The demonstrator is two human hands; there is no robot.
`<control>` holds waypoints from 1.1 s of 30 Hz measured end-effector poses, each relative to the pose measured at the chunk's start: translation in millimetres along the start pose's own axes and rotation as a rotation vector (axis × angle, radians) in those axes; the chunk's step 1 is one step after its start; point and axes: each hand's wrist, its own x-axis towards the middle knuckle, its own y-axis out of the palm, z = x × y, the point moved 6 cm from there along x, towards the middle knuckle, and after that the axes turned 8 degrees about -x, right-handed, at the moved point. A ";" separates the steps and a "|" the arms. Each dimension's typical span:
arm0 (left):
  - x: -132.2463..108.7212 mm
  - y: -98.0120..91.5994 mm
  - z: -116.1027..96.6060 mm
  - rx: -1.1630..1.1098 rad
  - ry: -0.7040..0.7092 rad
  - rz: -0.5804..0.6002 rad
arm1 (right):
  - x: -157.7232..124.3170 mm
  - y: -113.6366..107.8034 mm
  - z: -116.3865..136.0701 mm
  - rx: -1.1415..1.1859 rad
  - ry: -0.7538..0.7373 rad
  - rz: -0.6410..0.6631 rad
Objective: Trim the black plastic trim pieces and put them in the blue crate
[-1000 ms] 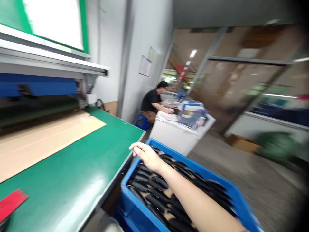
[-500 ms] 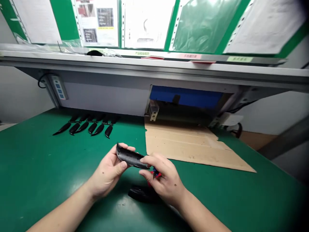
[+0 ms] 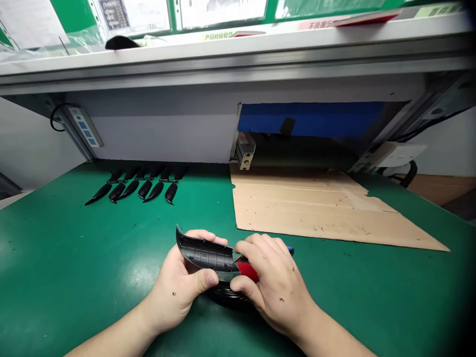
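Observation:
A curved black plastic shell [image 3: 208, 255], ribbed on its hollow inner side, is gripped by my left hand [image 3: 182, 285], with the thumb on its near edge and the fingers behind it. My right hand [image 3: 277, 277] is closed around a small hand tool [image 3: 248, 271] with red and blue parts. The tool's dark tip is at the shell's right end; whether it touches the shell I cannot tell, and its kind is mostly hidden by my fingers. On the table just below both hands lies a glossy black part [image 3: 228, 296], partly covered.
Several black leaf-shaped parts [image 3: 130, 188] lie in a row at the back left of the green table [image 3: 92, 267]. A flat cardboard sheet [image 3: 297, 203] lies at the back right. Above runs a metal shelf edge [image 3: 223, 67]; a power strip [image 3: 85, 126] is mounted at left.
The tool in my right hand has come up to the shell's right end, its red part now showing more. The shell's ribbed inside faces me more. The camera view has tilted down and closer.

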 end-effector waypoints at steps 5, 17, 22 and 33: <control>-2.5 3.0 -0.1 -0.009 0.000 0.046 | 1.2 -0.5 0.8 -0.111 0.017 0.013; -2.6 5.6 -5.4 0.096 -0.006 0.065 | -2.0 1.9 3.5 -0.172 -0.040 0.005; -2.5 5.5 -8.2 0.145 -0.004 0.091 | -4.4 5.7 3.2 -0.155 -0.078 0.021; -2.9 4.8 2.5 -0.040 -0.010 0.102 | -1.7 10.7 -13.6 0.522 0.105 0.100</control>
